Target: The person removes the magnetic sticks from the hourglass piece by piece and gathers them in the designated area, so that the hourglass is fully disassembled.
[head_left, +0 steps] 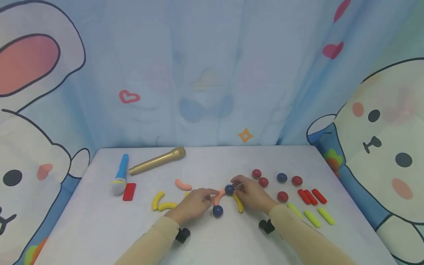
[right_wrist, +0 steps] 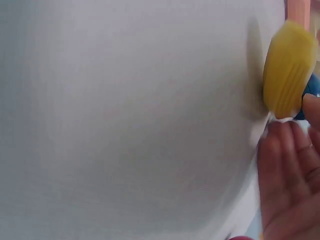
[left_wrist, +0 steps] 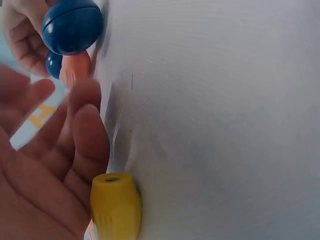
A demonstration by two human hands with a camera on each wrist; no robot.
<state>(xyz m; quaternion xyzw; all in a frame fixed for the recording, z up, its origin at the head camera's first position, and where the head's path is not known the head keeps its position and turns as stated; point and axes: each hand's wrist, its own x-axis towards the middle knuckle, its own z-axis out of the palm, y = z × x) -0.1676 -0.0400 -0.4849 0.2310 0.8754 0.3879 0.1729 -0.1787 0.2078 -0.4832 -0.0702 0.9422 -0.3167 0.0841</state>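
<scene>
— What's closest to you?

— My two sleeves, then my left hand (head_left: 193,203) lying on the white table (head_left: 99,228), fingers relaxed and loose, tips at the pink curved piece (head_left: 218,197). A blue ball (head_left: 217,211) sits at its near end.

— And the other?

— My right hand (head_left: 250,193) pinches the upper blue ball (head_left: 229,190), joining pink and yellow curved piece (head_left: 238,203).
</scene>
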